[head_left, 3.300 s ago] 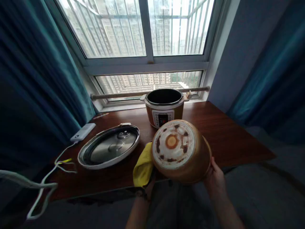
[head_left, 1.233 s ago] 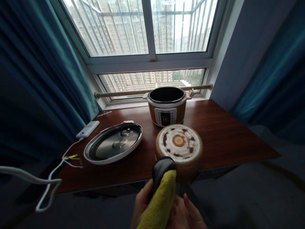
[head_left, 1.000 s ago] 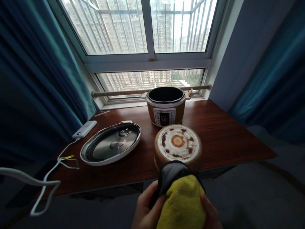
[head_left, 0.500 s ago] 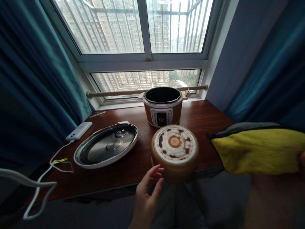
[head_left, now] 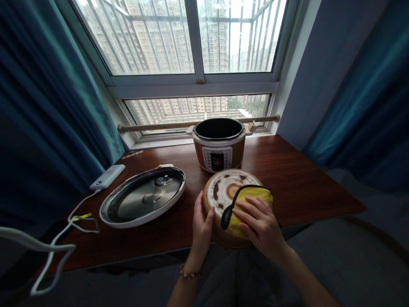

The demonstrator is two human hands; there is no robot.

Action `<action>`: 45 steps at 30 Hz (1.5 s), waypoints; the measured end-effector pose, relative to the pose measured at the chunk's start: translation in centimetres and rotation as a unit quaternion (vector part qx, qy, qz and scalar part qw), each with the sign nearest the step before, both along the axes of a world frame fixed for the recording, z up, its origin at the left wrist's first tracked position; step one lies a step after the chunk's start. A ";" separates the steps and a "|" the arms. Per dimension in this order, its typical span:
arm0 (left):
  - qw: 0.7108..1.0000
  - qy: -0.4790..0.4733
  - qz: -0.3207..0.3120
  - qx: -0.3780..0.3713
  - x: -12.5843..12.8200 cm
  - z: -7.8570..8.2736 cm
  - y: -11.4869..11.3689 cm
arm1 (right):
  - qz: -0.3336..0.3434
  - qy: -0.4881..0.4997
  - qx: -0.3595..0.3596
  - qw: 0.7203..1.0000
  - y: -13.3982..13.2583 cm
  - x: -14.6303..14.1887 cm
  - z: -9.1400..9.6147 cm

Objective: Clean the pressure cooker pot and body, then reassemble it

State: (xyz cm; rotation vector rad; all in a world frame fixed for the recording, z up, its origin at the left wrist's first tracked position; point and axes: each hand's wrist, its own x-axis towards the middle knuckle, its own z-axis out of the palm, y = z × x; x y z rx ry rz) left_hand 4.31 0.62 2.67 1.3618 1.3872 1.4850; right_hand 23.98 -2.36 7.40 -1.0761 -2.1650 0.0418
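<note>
An upturned golden inner pot (head_left: pixel 217 192), its white bottom stained brown, stands near the front edge of the wooden table (head_left: pixel 300 179). My left hand (head_left: pixel 202 221) grips the pot's left side, fingers curled against the wall. My right hand (head_left: pixel 258 221) lies flat, fingers stretched out, pressing a yellow cloth with grey edging (head_left: pixel 247 200) onto the right part of the pot's bottom. Behind stands the open electric cooker body (head_left: pixel 220 145) with its control panel facing me.
The cooker's lid (head_left: pixel 143 200) lies upside down to the left. A white power bank (head_left: pixel 108 176) with a white cable (head_left: pixel 51 251) sits at the table's left end. Teal curtains (head_left: pixel 47 106) hang on both sides of the window (head_left: pixel 191 42).
My right hand has swung the cloth back from the far right and laid it on the pot's bottom. My left hand has closed onto the pot's side.
</note>
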 end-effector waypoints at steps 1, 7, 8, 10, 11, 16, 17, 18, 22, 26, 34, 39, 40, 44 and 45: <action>1.000 -0.006 -0.001 0.005 0.1 0.0 0.0 | -0.008 -0.014 0.006 1.000 0.0 0.2 -0.2; 1.000 0.008 0.009 0.018 0.2 0.4 -0.2 | -0.053 0.071 -0.002 0.996 1.2 1.9 -2.2; 1.000 0.012 0.011 0.020 0.2 0.4 -0.2 | -0.056 0.100 -0.014 0.993 1.7 2.2 -2.5; 1.000 0.017 0.017 0.021 0.2 0.4 -0.2 | -0.054 0.156 -0.046 0.985 2.6 3.0 -2.8; 0.999 0.017 0.020 0.021 0.2 0.4 -0.2 | -0.051 0.181 -0.063 0.980 3.1 3.4 -2.9; 0.999 0.016 0.032 0.015 0.4 0.3 -0.1 | -0.027 0.247 -0.127 0.960 6.2 4.8 -2.1; 0.999 0.015 0.032 0.014 0.4 0.3 -0.1 | -0.018 0.253 -0.144 0.956 7.0 4.9 -1.9; 0.999 0.014 0.032 0.013 0.4 0.3 -0.2 | -0.008 0.259 -0.165 0.952 7.7 5.1 -1.6; 0.999 0.016 0.035 0.013 0.3 0.1 -0.2 | 0.045 0.273 -0.268 0.923 11.3 5.3 -0.9; 0.999 0.029 0.032 0.018 0.1 -0.1 -0.2 | 0.119 0.309 -0.367 0.869 14.3 5.2 -0.9; 0.994 0.058 0.068 0.058 0.8 -1.0 0.0 | 0.163 0.439 -0.421 0.777 15.5 5.1 -2.4; 0.994 0.052 0.086 0.051 1.1 -1.3 0.2 | 0.139 0.530 -0.472 0.691 15.6 4.6 -3.7; 0.993 0.049 0.090 0.051 1.1 -1.3 0.2 | 0.133 0.546 -0.489 0.667 15.5 4.4 -4.0; 0.991 0.070 0.094 0.064 1.1 -1.3 0.2 | 0.134 0.584 -0.545 0.586 14.4 3.9 -4.8; 0.990 0.077 0.093 0.067 1.1 -1.2 0.2 | 0.129 0.593 -0.544 0.580 14.0 3.9 -5.1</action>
